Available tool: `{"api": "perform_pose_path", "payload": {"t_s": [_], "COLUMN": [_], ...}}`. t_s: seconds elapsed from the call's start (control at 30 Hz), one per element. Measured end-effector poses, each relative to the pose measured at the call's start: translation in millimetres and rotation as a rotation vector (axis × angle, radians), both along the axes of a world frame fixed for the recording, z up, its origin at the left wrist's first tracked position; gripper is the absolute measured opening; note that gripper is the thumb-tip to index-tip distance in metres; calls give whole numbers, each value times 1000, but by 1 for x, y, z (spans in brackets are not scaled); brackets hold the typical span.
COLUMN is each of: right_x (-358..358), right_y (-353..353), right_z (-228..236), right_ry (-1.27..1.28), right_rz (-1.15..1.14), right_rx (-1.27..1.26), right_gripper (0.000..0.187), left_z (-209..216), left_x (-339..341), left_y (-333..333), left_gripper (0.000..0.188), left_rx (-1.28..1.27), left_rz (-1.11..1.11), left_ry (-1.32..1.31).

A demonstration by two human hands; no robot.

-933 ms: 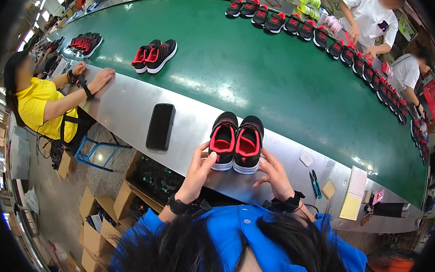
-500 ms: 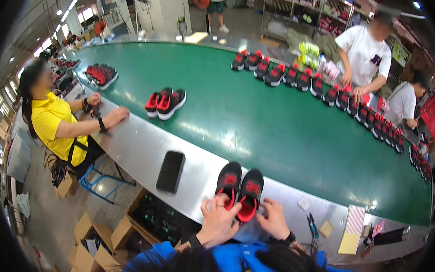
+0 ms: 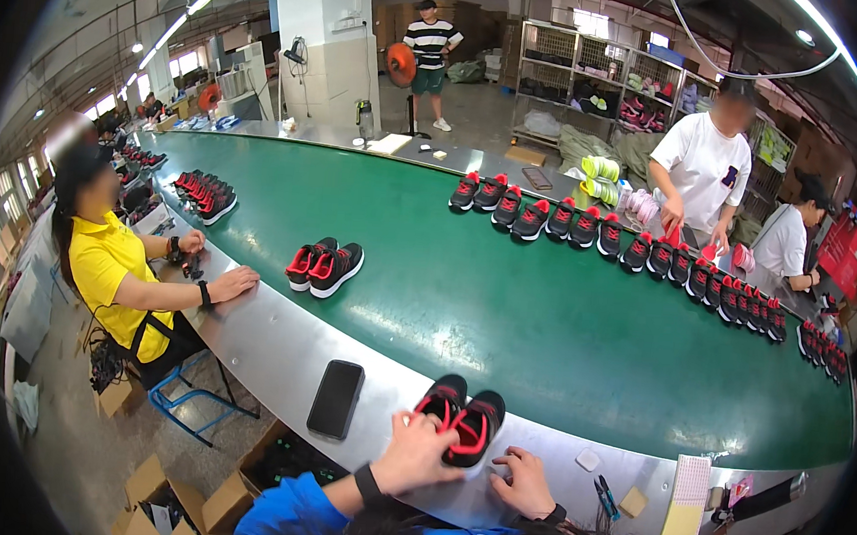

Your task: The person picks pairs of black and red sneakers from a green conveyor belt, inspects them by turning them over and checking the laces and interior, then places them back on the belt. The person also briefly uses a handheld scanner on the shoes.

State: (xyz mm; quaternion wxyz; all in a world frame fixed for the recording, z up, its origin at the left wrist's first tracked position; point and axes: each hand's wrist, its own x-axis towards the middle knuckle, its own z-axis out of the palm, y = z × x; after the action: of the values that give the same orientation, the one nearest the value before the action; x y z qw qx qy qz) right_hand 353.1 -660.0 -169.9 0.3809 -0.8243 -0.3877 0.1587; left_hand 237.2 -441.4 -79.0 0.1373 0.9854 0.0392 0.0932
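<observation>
A pair of black sneakers with red lining and laces stands side by side at the near edge of the green belt, partly over the metal ledge. My left hand is closed on the heel collars of this pair, and its fingers hide part of the left shoe. Just right of the shoes, my right hand rests on the ledge, apart from them, with its fingers loosely spread and holding nothing. A black phone lies on the ledge left of my left hand.
Another sneaker pair stands on the green belt; a long row lines its far side. Snips, a tan block and a paper pad lie right. A person in yellow sits left; one in white works opposite.
My right hand has come off the sneakers onto the ledge. The pair has turned slightly, with my left hand still on its heels. The view has tilted up.
</observation>
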Motion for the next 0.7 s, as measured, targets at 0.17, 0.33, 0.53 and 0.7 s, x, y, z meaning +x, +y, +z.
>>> {"api": "perform_pose_path", "payload": {"t_s": [0.17, 0.33, 0.53, 0.7], "right_x": [-2, -6, 17, 65], "right_y": [0, -2, 9, 54], "right_z": [2, 10, 39, 100], "right_ry": [2, -5, 212, 458], "right_rz": [7, 23, 144, 306], "right_rx": [22, -2, 39, 109], "right_gripper": [36, 35, 35, 35], "left_z": [56, 62, -19, -87], "left_x": [35, 70, 114, 132], "left_y": [74, 124, 70, 19], "left_gripper": [54, 73, 32, 17], "left_rx": [143, 253, -451, -1594], "left_rz": [197, 577, 303, 433], "left_ry": [-168, -457, -518, -303]}}
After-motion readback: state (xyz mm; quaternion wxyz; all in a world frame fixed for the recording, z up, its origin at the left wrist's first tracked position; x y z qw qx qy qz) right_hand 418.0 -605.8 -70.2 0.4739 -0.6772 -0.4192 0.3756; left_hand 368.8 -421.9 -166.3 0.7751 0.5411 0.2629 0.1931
